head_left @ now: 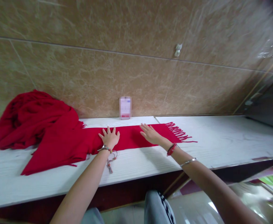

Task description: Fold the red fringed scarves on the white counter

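A red scarf (131, 137) lies on the white countertop, its right part spread in a long flat strip that ends in a twisted fringe. The left part of the scarf is heaped in a loose, crumpled pile. My left hand (109, 137) rests on the strip near the pile, palm down with fingers spread. My right hand (150, 133) is over the strip closer to the fringe, flat with its fingers stretched out; whether it touches the cloth I cannot tell. Neither hand grips anything.
A blurred phone-like card (125, 108) stands against the brown marbled wall (92, 84) behind the scarf. The white countertop (220, 140) runs on to the right, towards a dark grey panel (269, 102). A small white hook (178, 50) is on the wall. Below right lies a green basin (271, 180).
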`<control>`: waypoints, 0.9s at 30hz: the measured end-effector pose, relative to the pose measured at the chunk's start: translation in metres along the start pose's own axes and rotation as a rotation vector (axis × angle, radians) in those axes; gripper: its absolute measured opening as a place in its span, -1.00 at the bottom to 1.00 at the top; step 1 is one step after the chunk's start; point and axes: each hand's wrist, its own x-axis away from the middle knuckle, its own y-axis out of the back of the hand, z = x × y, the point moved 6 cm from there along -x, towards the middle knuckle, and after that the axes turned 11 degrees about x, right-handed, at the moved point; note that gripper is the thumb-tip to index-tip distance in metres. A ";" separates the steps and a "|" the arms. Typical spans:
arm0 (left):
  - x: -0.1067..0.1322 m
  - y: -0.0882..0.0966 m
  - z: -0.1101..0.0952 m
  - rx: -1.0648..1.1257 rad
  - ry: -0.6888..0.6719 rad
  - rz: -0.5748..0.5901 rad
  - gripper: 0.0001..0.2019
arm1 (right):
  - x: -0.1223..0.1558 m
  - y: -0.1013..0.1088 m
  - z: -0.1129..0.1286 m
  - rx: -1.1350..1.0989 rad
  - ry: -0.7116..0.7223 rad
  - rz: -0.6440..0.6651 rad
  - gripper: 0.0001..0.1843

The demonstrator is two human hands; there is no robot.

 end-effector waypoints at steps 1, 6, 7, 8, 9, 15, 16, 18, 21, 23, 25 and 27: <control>0.000 0.002 -0.002 -0.004 -0.036 -0.026 -0.47 | -0.005 0.003 0.023 -0.019 0.084 0.010 -0.46; -0.002 -0.006 -0.009 -0.007 -0.179 0.082 -0.47 | 0.006 -0.010 0.040 0.019 0.233 0.085 -0.50; -0.003 -0.009 -0.008 -0.006 -0.168 0.118 -0.46 | 0.014 -0.015 0.025 0.040 0.203 0.103 -0.51; -0.004 -0.011 -0.007 -0.007 -0.156 0.139 -0.45 | 0.023 -0.020 0.005 0.061 0.159 0.122 -0.52; -0.005 -0.012 -0.007 -0.009 -0.150 0.145 -0.45 | 0.034 -0.025 -0.017 0.082 0.113 0.145 -0.53; -0.006 -0.007 -0.009 -0.025 -0.174 0.101 -0.49 | 0.090 -0.031 -0.129 0.123 -0.233 0.207 -0.55; -0.004 -0.003 -0.014 -0.030 -0.217 0.068 -0.51 | 0.094 -0.028 -0.136 0.115 -0.274 0.192 -0.55; 0.004 0.006 -0.033 -0.019 -0.382 0.010 -0.55 | 0.095 -0.015 -0.138 0.078 -0.306 0.115 -0.52; 0.035 0.013 -0.074 0.062 -0.770 0.072 -0.58 | 0.092 0.010 -0.113 -0.029 -0.162 -0.004 -0.51; 0.059 0.011 -0.096 0.083 -0.972 0.184 -0.58 | 0.092 0.023 -0.086 -0.073 -0.011 0.008 -0.53; 0.074 0.007 -0.108 0.053 -1.051 0.269 -0.60 | 0.094 0.030 -0.063 -0.052 0.109 0.060 -0.55; 0.080 0.003 -0.109 0.023 -1.055 0.301 -0.54 | 0.095 0.032 -0.048 0.010 0.167 0.102 -0.56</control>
